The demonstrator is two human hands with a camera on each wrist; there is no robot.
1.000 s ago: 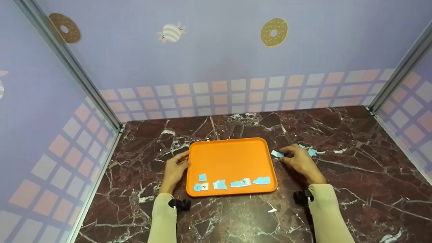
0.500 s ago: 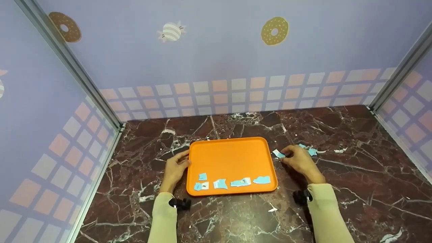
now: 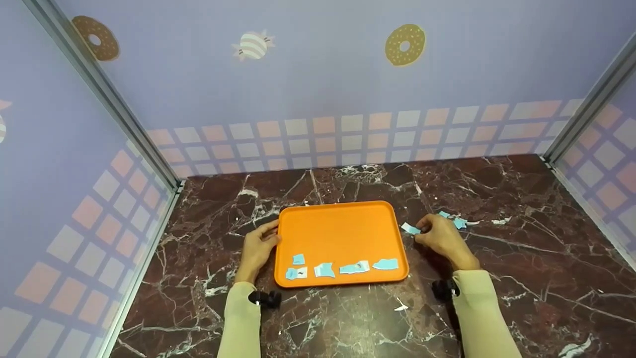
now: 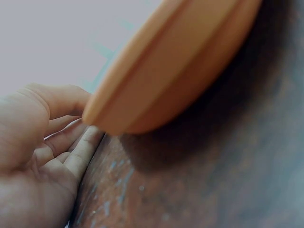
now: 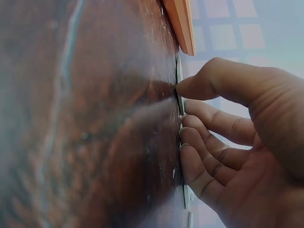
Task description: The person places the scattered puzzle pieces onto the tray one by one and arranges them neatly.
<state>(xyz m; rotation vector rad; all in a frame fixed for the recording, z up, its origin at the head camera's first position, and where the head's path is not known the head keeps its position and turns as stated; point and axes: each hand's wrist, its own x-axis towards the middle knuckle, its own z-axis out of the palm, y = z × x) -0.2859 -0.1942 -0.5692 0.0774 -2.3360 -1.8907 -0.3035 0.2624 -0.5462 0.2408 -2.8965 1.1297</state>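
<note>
An orange tray (image 3: 343,238) lies on the marbled table, and my left hand (image 3: 257,248) holds its left edge. In the left wrist view the thumb (image 4: 71,99) is at the tray's rim, with the other fingers lower, close over the tabletop. To the right of the tray, my right hand (image 3: 442,240) pinches a torn blue-and-white piece of paper (image 3: 409,228) between thumb and fingertips, right at the table surface. Its far end is partly hidden by the fingers. Several torn paper pieces (image 3: 325,270) lie along the tray's near side, with a small blue one (image 3: 298,259) above the leftmost.
More blue paper scraps (image 3: 460,223) lie on the table just beyond the right hand. A small white mark (image 3: 401,308) shows on the table in front of the tray. Patterned lilac walls (image 3: 328,84) close off the back and both sides.
My right hand has shifted very slightly right, and the pinched piece of paper has turned a little and slid right with it. The left hand stays on the tray's edge.
</note>
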